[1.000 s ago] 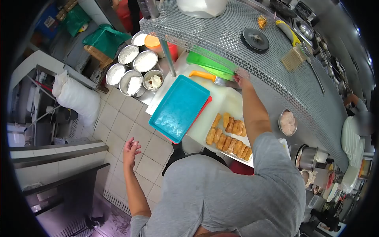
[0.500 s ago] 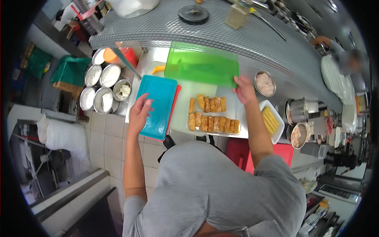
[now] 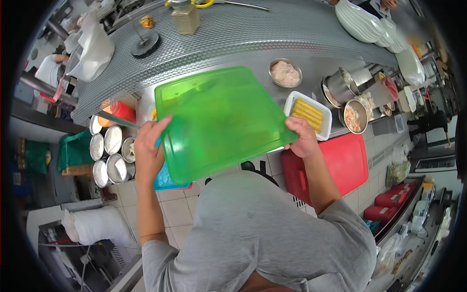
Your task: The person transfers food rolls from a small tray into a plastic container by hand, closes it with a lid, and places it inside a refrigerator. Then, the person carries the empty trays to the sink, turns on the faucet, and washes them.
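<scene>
A translucent green plastic lid (image 3: 221, 124) is held tilted in front of me, over the worktop. My left hand (image 3: 150, 148) is closed on its left edge, and my right hand (image 3: 302, 136) grips its right corner with the thumb on top. The golden-brown rolls and their clear tray are hidden behind the lid. Under the lid's lower left corner a blue lid (image 3: 170, 177) shows in part, with a red edge below it. Close to my right hand stands a white tray of yellow sticks (image 3: 307, 116).
A bowl of pale pink paste (image 3: 285, 73) stands at the back right. Farther right are a metal pot (image 3: 343, 83) and a bowl of shredded food (image 3: 354, 117). Several tins of white powder (image 3: 116, 168) stand at left. A red bin (image 3: 335, 165) is below; a metal shelf (image 3: 233, 31) runs above.
The green lid has come from the back of the worktop toward me, now covering the rolls from view. My left hand has left its place above the blue lid and taken the green lid's edge.
</scene>
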The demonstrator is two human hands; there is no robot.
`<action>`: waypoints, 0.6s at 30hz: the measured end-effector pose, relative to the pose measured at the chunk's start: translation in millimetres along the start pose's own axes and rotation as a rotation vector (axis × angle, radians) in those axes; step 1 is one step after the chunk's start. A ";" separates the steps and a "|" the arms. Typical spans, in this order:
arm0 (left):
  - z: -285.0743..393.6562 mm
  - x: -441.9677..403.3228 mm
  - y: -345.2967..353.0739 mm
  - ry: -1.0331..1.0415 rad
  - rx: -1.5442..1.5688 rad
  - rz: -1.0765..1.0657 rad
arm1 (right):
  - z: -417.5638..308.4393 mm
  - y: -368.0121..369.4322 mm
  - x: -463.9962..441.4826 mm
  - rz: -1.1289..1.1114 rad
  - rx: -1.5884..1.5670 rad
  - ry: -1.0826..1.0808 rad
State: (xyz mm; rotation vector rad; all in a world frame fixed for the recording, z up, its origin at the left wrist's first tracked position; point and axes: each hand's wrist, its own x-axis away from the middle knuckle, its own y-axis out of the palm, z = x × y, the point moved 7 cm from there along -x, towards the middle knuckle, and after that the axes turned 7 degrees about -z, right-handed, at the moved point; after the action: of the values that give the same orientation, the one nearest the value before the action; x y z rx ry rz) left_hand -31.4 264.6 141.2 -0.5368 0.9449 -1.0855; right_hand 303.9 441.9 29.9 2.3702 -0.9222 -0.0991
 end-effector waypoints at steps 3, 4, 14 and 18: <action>21.0 12.4 -11.1 0.008 -0.024 -0.089 | -11.7 -21.2 1.1 0.167 0.073 -0.215; 18.0 14.7 -12.6 0.014 0.010 -0.121 | -18.5 -29.7 -1.7 0.345 0.647 -0.287; -42.9 44.6 14.7 -0.326 0.384 -0.282 | 76.7 -12.5 -39.8 0.213 0.339 -0.246; -50.8 40.4 24.9 -0.322 0.408 -0.225 | 71.9 -21.8 -49.9 0.242 0.432 -0.236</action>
State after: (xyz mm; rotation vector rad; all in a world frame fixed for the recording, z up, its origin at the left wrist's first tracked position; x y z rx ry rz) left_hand -56.1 241.2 80.6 -0.4667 0.3720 -1.3064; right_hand 259.7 450.8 -48.2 2.6502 -1.4610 -0.0924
